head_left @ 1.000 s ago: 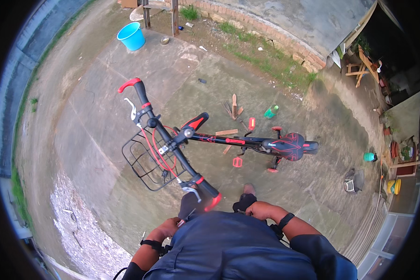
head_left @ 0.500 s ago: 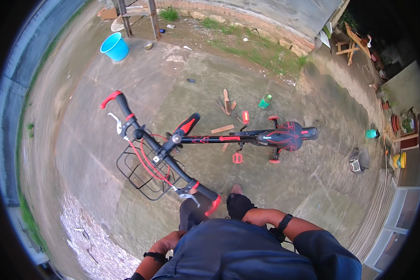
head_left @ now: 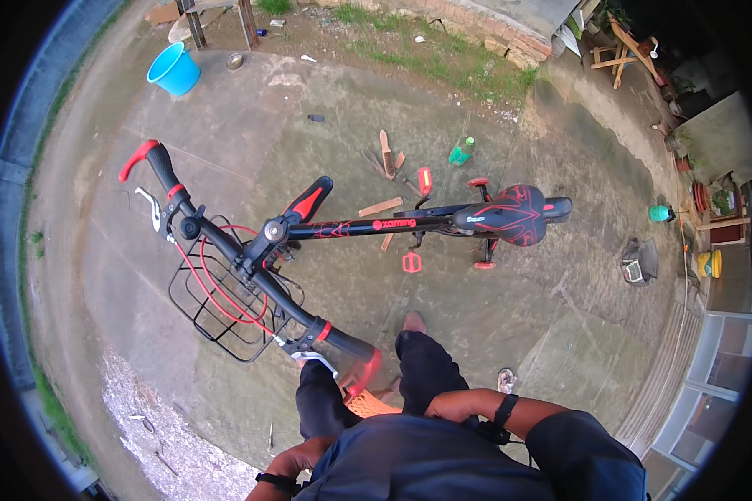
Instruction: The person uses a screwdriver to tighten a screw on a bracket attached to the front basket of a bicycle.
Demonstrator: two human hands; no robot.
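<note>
A black and red child's bicycle [head_left: 351,229] stands across in front of me, its handlebar [head_left: 234,242] on the left and its saddle [head_left: 510,215] on the right. A black wire basket [head_left: 217,313] hangs at its front. The near red-tipped grip [head_left: 355,355] is just ahead of my legs. My left hand [head_left: 309,452] is against my left thigh, fingers hidden. My right hand [head_left: 453,406] rests by my right thigh, fingers also hidden. Neither hand touches the bicycle. Between my legs shows an orange woven-looking thing [head_left: 369,405].
Beyond the bicycle lie a wooden-handled brush [head_left: 387,154], wood strips [head_left: 381,206] and a green bottle [head_left: 461,151]. A blue bucket [head_left: 175,71] stands far left. A grey bag-like thing [head_left: 639,261] lies right, near a yellow bucket [head_left: 709,264].
The bicycle and ground have shifted left in view, and the handlebar looks larger. More of my legs shows, and the orange thing has come into sight between them. Both hands stay by my thighs.
</note>
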